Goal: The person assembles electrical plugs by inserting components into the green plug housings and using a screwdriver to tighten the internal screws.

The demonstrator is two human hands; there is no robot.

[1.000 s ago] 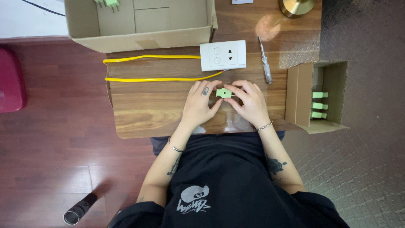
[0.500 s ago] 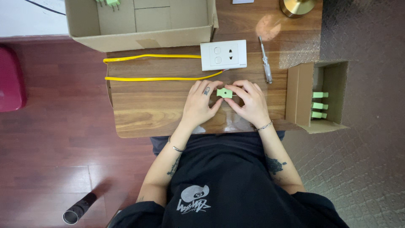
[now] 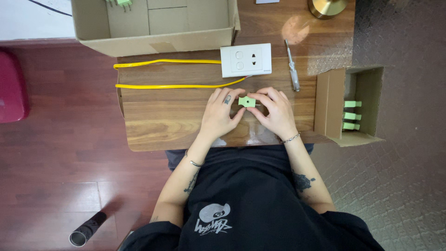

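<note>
Both hands rest on the wooden table (image 3: 162, 121), close together at its near-centre. The left hand (image 3: 219, 115) and the right hand (image 3: 277, 113) pinch a small green plastic part (image 3: 246, 101) between their fingertips, one hand at each end; the part sits just above the tabletop, directly in front of the person's torso.

Just beyond the hands lies a white wall socket plate (image 3: 245, 60), flat on the table. A yellow cable (image 3: 172, 85) runs from the plate's lower edge to the left and loops back (two near-parallel runs), lying between the hands and the large open cardboard box (image 3: 153, 28) at the table's far edge. That box holds more green parts (image 3: 120, 3) in its far-left corner. A screwdriver (image 3: 292, 65) lies just right of the socket plate. A small open cardboard box (image 3: 350, 104) sits at the table's right edge, with three green parts (image 3: 352, 115) stacked inside. A brass-coloured round base (image 3: 327, 6) stands at the far right of the table.

The floor to the left is dark red-brown wood; a textured mat covers the right side. A dark cylinder (image 3: 87, 228) lies on the floor, lower left.
</note>
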